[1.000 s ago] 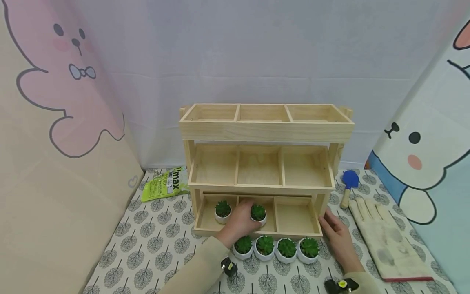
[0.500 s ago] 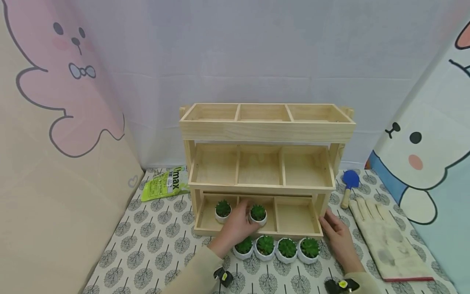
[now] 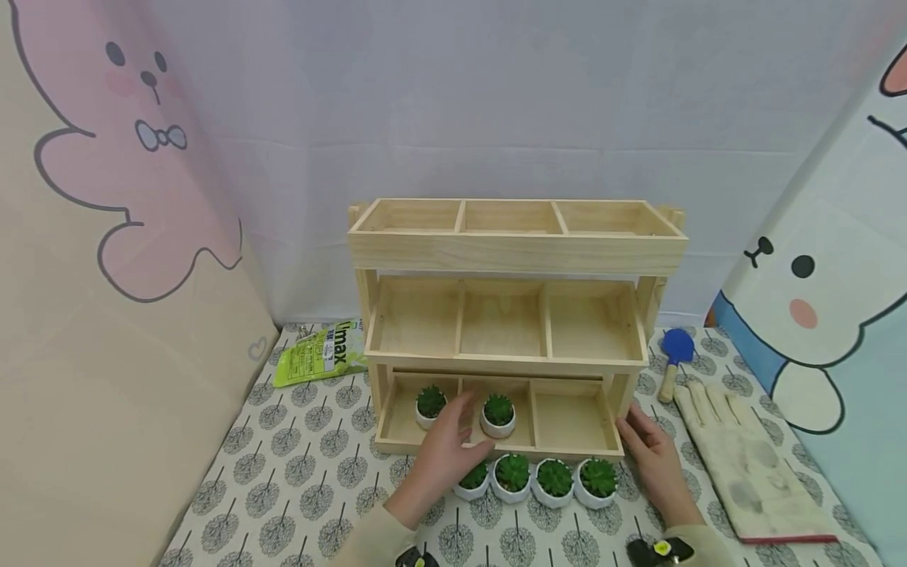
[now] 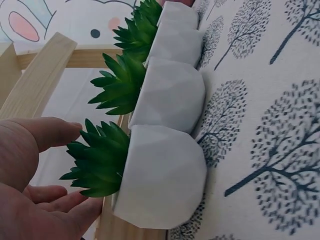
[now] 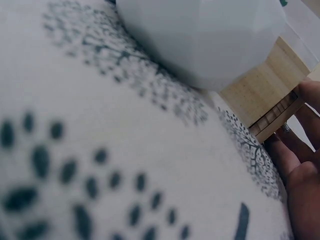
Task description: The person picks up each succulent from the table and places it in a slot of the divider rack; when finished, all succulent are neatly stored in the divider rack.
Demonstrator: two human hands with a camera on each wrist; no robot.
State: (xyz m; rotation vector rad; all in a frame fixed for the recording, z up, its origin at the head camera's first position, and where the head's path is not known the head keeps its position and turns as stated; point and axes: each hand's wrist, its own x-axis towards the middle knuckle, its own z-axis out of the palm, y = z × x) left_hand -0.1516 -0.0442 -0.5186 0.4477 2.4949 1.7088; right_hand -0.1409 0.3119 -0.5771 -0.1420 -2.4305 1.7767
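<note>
A three-tier wooden plant stand [image 3: 506, 364] stands in the middle of the head view. Its bottom tier holds two small potted succulents: one [image 3: 430, 403] in the left compartment, another [image 3: 498, 417] in the middle one. Between and in front of them is my left hand [image 3: 448, 450], fingers spread and nothing held. The left wrist view shows this hand [image 4: 30, 175] beside the nearest potted succulent [image 4: 162, 177] of the front row. My right hand [image 3: 657, 465] grips the stand's lower right corner, seen too in the right wrist view with the stand's wooden end [image 5: 265, 92].
Several white-potted succulents [image 3: 512, 476] line up on the tree-print cloth [image 3: 312, 480] before the stand. A green bag [image 3: 322, 354] lies at left. To the right are a blue-headed small shovel [image 3: 676, 350] and a pair of work gloves [image 3: 751, 465].
My left hand has let go of the succulent in the middle compartment and drawn back toward the front left, its fingers opening. That pot stays put. The right hand keeps its place.
</note>
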